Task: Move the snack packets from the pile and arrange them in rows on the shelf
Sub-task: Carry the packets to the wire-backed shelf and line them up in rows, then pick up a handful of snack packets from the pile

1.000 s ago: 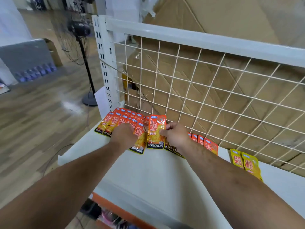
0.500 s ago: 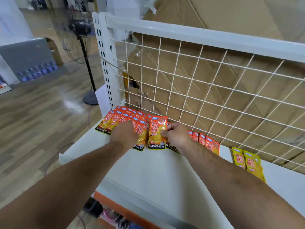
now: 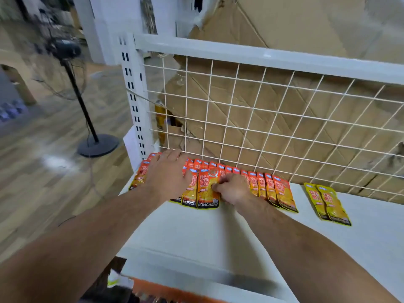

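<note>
Front packet (image 3: 205,194) in pinch of right fingers (image 3: 216,186); left fingers (image 3: 173,159) flat atop neighbouring packets (image 3: 189,193).

Orange-and-yellow snack packets (image 3: 282,191) with black bands, two yellower ones (image 3: 328,202), white shelf (image 3: 196,237), white wire grid (image 3: 262,119).

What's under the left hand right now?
Overlapping orange snack packets of the row; the left hand rests flat on them. How many it covers is hidden.

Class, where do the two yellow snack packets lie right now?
In the head view, the yellow packets lie on the white shelf at the right, a gap away from the right end of the orange row, in front of the wire grid.
</note>
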Demonstrator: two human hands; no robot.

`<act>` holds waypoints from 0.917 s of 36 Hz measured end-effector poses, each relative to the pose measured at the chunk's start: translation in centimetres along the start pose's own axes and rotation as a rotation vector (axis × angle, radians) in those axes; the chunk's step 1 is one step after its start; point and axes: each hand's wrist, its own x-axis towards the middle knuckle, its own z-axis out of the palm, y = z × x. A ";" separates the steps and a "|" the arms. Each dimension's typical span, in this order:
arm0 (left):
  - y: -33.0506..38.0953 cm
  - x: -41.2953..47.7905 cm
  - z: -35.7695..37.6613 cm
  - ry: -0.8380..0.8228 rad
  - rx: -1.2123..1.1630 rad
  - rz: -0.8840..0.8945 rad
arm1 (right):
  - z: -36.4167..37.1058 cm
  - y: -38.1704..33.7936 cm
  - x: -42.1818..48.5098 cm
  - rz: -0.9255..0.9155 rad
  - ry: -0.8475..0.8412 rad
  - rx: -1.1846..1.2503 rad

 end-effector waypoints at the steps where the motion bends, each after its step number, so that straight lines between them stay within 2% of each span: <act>1: -0.2 0.1 0.0 -0.015 -0.006 0.010 | 0.2 -0.1 -0.1 0.015 0.008 0.003; 7: -1.7 0.3 0.0 -0.063 -0.064 0.035 | 1.2 -0.8 -0.6 0.064 0.027 0.000; 12: -2.4 0.4 0.0 -0.078 -0.093 0.029 | 1.8 -1.4 -0.8 0.062 0.097 -0.295; 16: -2.5 0.4 0.1 -0.115 -0.101 0.022 | 2.3 -2.1 -1.3 0.067 0.167 -0.435; 33: -1.7 -0.4 -0.4 -0.213 -0.117 0.084 | 2.7 -2.1 -2.1 0.022 0.224 -0.579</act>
